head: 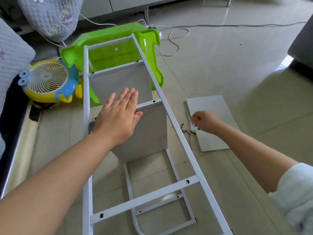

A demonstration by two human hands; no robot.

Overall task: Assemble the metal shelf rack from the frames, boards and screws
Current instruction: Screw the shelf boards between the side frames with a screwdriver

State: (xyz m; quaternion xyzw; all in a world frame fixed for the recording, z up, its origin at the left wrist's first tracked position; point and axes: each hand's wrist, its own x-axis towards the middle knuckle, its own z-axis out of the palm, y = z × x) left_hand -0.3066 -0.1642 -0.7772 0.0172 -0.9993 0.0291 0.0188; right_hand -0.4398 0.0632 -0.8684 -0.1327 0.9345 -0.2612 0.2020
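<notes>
Left hand (pixel 118 116) lying flat, steadying rack (pixel 171 116) | right hand (pixel 205 122) picking screws (pixel 187 131), grasp unclear | two boards fitted, one board (pixel 215 133) waiting

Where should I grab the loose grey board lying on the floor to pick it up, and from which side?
Take the loose board by its far right long edge, coming from the right. It lies flat on the tiles, so fingers must hook under an edge. The left edge is crowded by the screws and the right hand, and the white frame stands close beside it; the right side looks free.
</notes>
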